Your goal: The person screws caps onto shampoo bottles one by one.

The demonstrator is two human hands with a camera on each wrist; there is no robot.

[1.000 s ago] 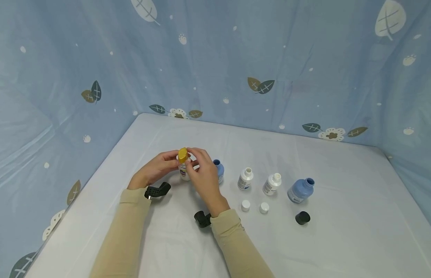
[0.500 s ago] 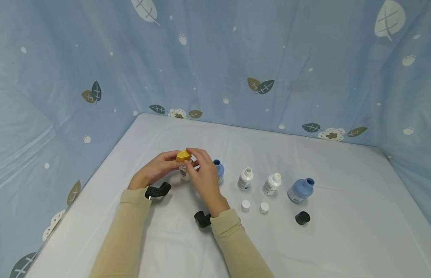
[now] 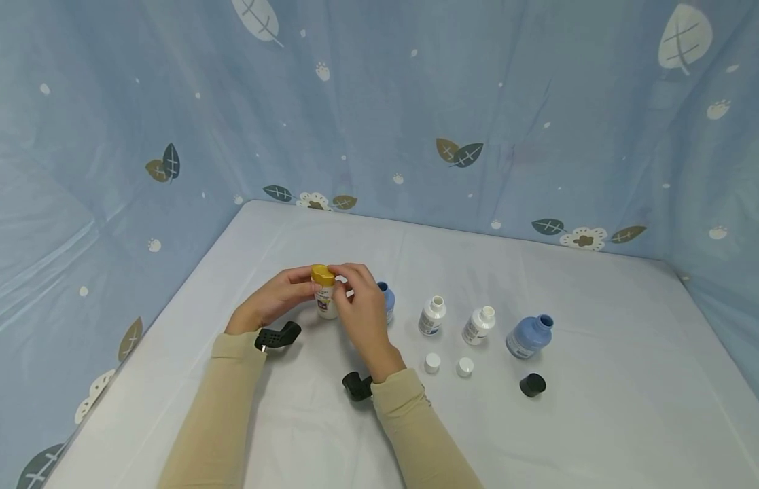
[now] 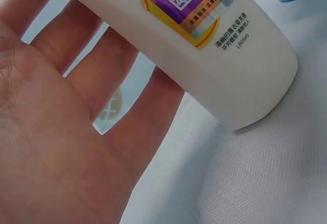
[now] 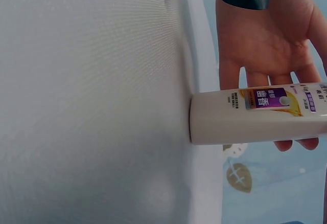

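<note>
A white body wash bottle [image 3: 326, 303] with a purple label stands upright at the left of the table, its base at or close to the cloth. My left hand [image 3: 281, 295] holds it near the top, thumb in front and fingers behind; the left wrist view shows those fingers along the white body [image 4: 204, 75]. On top sits a yellow cap [image 3: 322, 274]. My right hand [image 3: 362, 312] is at the cap's right side with bent fingers, the index fingertip at its edge. Whether the thumb touches the cap is unclear. In the right wrist view, the bottle [image 5: 245, 124] appears sideways.
Right of the hands stand uncapped bottles: a partly hidden blue one [image 3: 389, 302], two white ones [image 3: 431, 316] and another blue one [image 3: 528, 337]. Two white caps [image 3: 432, 363] and a black cap [image 3: 533, 385] lie nearer. Patterned blue cloth [image 3: 379, 122] hangs around the table.
The yellow cap has turned on the bottle. My right thumb and fingers have shifted slightly right, showing more of the cap and bottle. The left hand has stayed in place.
</note>
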